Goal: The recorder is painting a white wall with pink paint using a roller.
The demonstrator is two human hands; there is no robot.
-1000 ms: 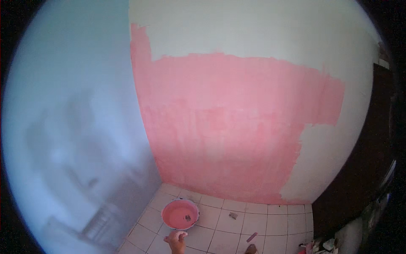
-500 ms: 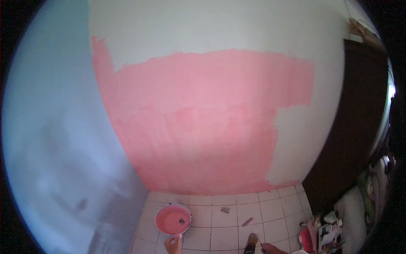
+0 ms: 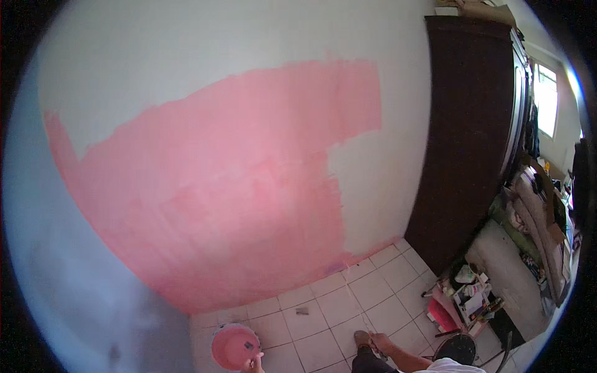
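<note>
Okay, left hand (image 3: 253,364): fingers bent and bunched at the basin's (image 3: 232,326) near rim; can't tell if it's pinching anything or actually touching.
Right hand (image 3: 380,343): looks wrapped around a thin pale stick (image 3: 368,324) that angles away toward the wall (image 3: 261,186); far end's too blurry to make out.
Basin: just beyond the left hand, pink paint (image 3: 230,349) inside plus a small grey piece (image 3: 248,345). Probably heavy and sloshy, rim likely slick, so I'd lift from opposite sides, level.
Stick handling: probably light and stiff; hold it toward the near end.
Grey scrap (image 3: 302,311): on the tiled floor (image 3: 311,348), farther out, between both hands.
Wall paint: patchy pink, ahead of both hands.
</note>
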